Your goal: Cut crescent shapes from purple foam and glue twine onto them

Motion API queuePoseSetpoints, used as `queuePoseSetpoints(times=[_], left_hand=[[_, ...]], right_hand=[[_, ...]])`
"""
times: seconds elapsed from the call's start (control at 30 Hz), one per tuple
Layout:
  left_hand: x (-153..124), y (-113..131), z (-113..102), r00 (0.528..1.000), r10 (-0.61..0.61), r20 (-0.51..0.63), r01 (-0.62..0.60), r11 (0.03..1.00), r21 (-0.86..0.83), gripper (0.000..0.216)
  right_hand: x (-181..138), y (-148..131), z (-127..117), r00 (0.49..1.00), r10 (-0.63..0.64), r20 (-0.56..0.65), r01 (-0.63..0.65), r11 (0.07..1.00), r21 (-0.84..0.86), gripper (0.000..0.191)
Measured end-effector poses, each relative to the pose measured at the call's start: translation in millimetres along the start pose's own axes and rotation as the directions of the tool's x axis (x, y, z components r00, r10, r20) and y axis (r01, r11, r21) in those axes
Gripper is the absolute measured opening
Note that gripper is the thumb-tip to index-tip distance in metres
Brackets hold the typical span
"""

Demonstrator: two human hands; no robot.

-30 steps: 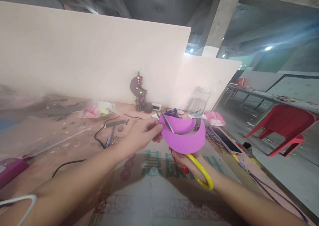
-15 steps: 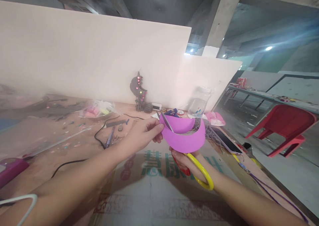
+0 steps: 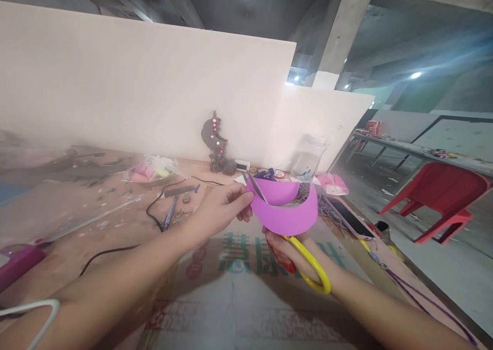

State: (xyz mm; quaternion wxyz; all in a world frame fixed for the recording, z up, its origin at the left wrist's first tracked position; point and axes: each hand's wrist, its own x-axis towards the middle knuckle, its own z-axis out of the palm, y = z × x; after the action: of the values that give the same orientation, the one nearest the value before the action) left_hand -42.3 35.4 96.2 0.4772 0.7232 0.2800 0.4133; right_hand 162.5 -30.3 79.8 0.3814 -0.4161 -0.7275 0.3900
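The person's left hand (image 3: pixel 228 202) pinches the edge of a curved purple sheet (image 3: pixel 285 220), held up above the bench (image 3: pixel 127 226). The right hand (image 3: pixel 284 246), below the sheet, grasps scissors (image 3: pixel 308 258) by their yellow and red handles; the blades (image 3: pixel 258 189) show beside the sheet's left end, near the left hand.

Soft, hazy light under a dim ceiling (image 3: pixel 246 11)
A lamp (image 3: pixel 416 75) at right flares bluish; the pale board (image 3: pixel 154 88) looks washed out; shadows darken the printed sheet (image 3: pixel 231 314); the tabletop (image 3: pixel 111 219) blurs toward far left
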Motion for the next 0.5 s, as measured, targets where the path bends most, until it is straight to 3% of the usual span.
queuePoseSetpoints(times=[0.5], left_hand=[[0.5,2.5,0.4,1.0,-0.013,0.003,0.013,1.0,-0.002,0.035]], right_hand=[[-0.1,-12.0,0.1,0.999,-0.005,-0.036,0.002,0.997,-0.081,0.039]])
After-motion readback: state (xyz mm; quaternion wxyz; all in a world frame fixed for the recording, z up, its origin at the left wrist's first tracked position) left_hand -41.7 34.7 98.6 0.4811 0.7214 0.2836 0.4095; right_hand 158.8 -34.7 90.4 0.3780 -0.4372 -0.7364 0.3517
